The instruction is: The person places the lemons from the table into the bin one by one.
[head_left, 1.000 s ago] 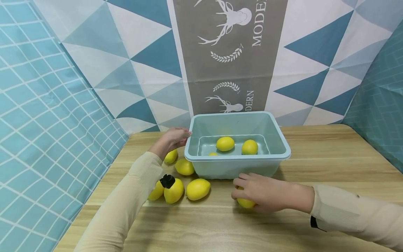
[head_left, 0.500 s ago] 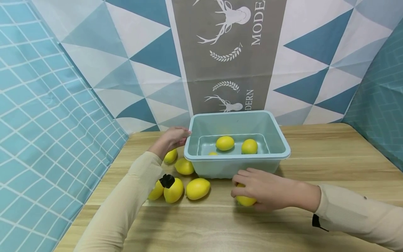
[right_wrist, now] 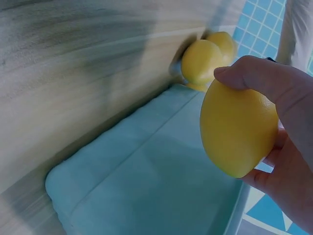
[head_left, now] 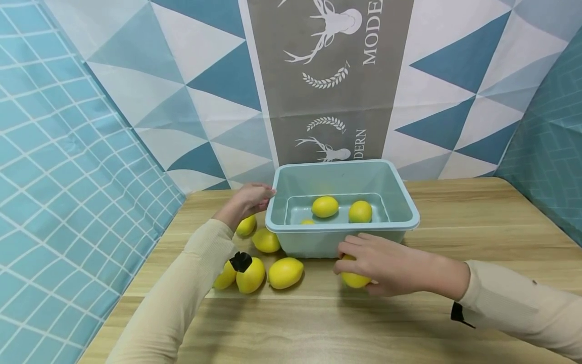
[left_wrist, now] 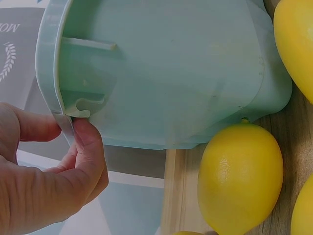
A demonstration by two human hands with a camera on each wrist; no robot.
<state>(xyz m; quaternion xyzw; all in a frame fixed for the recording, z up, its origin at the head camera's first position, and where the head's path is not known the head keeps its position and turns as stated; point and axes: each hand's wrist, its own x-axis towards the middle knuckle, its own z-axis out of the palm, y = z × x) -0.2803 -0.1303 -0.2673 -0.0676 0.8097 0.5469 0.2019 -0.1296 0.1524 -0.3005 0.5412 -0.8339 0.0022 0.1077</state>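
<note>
A pale blue-green plastic bin (head_left: 341, 241) stands on the table with three lemons visible inside, one of them a yellow lemon (head_left: 325, 207) near the middle. My left hand (head_left: 249, 201) pinches the bin's left rim between thumb and fingers, as the left wrist view shows at the rim (left_wrist: 62, 122). In front of the bin, my right hand (head_left: 386, 265) grips a lemon (right_wrist: 239, 127) with thumb and fingers curled round it. That lemon appears slightly above the table in the right wrist view. Several loose lemons, among them a front one (head_left: 285, 273), lie left of the bin.
The wooden table (head_left: 309, 328) extends before the bin and to its right. A patterned backdrop (head_left: 327, 101) rises right behind the bin, and a blue tiled sheet (head_left: 68, 177) borders the left side. Another lemon (left_wrist: 242, 176) sits close beside the bin's left wall.
My right hand has risen slightly toward the bin, bringing the gripped lemon up with it. My left hand stays on the rim, and the bin and loose lemons keep their places.
</note>
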